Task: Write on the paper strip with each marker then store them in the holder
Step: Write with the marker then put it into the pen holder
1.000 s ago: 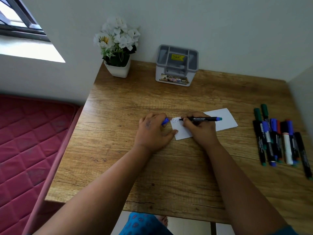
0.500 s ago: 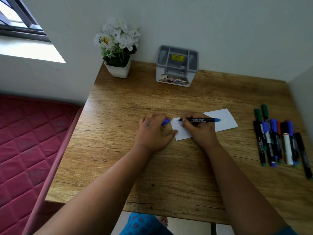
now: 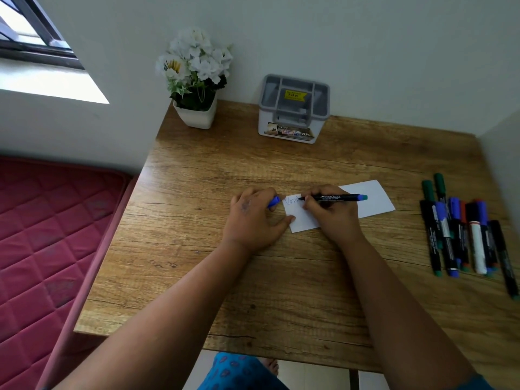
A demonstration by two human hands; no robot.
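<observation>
On the wooden table (image 3: 197, 249), near its middle, lies one white paper strip (image 3: 374, 201), its long side running left to right and slightly tilted. The right hand (image 3: 332, 215) grips one black marker (image 3: 334, 197) with a blue end, held nearly flat, its tip touching the left part of the strip just beside a few handwritten letters. The left hand (image 3: 253, 220) rests on the table at the strip's left end, thumb touching the paper's lower left corner, fingers curled around one blue cap (image 3: 273, 202) that pokes out toward the strip.

Well apart from the hands, at the right edge of the table, lies a cluster of loose markers (image 3: 461, 235), side by side and roughly parallel. About ten can be counted, though they overlap and the exact number is hard to tell: two with green caps at the far end, several with blue caps, one with an orange-red cap, one with a white barrel, and one dark marker lying at the outer right.

At the back of the table, against the wall, stands one grey and white holder (image 3: 294, 108) with several compartments, a yellow sticker inside it and a label on its front; no markers show in it. To its left stands one white pot of white flowers (image 3: 195, 80). A red quilted mattress (image 3: 42, 249) lies beside the table on the left.
</observation>
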